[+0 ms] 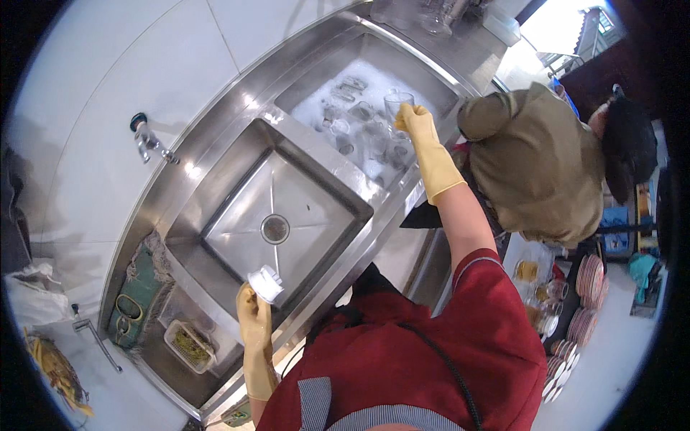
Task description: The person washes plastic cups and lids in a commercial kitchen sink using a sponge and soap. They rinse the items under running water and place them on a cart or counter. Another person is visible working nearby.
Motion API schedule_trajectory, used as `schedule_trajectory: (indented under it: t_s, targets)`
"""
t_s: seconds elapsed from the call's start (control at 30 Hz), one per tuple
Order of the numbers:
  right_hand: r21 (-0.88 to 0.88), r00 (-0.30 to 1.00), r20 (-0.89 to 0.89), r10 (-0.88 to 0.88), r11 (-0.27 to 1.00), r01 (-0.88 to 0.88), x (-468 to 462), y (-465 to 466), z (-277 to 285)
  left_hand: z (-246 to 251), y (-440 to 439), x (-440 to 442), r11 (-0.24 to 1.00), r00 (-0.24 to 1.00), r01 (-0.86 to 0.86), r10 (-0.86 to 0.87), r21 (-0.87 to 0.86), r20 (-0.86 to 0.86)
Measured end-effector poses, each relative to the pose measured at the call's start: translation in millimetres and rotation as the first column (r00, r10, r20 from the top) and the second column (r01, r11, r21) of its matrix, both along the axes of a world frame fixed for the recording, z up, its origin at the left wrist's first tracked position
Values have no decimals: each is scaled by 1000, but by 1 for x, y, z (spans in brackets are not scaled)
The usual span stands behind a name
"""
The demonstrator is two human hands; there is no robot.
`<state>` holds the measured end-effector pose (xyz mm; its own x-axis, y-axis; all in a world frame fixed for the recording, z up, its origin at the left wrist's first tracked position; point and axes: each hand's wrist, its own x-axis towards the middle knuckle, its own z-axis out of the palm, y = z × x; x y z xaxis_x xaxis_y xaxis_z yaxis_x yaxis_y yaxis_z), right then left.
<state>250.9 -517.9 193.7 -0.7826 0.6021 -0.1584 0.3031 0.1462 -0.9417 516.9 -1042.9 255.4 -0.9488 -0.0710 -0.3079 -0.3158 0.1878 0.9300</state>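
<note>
My left hand (252,312), in a yellow rubber glove, grips a small white round piece (265,284), perhaps a plastic lid, over the near edge of a steel sink basin (318,183). That basin holds no dishes, and its round drain (275,229) shows in the bottom. Gloved likewise, my right hand (416,119) is shut on a clear glass mug (399,101) above the other basin (310,70). Soapy water (372,73) fills that one, with several glasses (362,111) partly sunk in the foam. Foam and glare hide some of their outlines.
A wall tap (151,141) juts out behind the basins. Left of them lie a green cloth (132,296) and a white plastic basket (191,345) with green contents. A person in a brown top (533,161) stands close on the right. Stacked plates (590,280) are behind.
</note>
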Motion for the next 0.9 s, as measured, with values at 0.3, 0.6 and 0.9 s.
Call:
schedule_trajectory:
  t_s: [0.3,0.6,0.9]
  targets:
    - [395,717,694,-67,868,-301,-75,109,-90,-5,221,-161,893,849,251,-389,-374,-358]
    - [357,613,786,76,754,-551,-102,118,-109,-104,376,-257,-70,437,635,-789,-769,432]
    - [221,441,715,542,424,-878,-95,27,-81,-188,386,-245,-57,627,516,-654,-854,423]
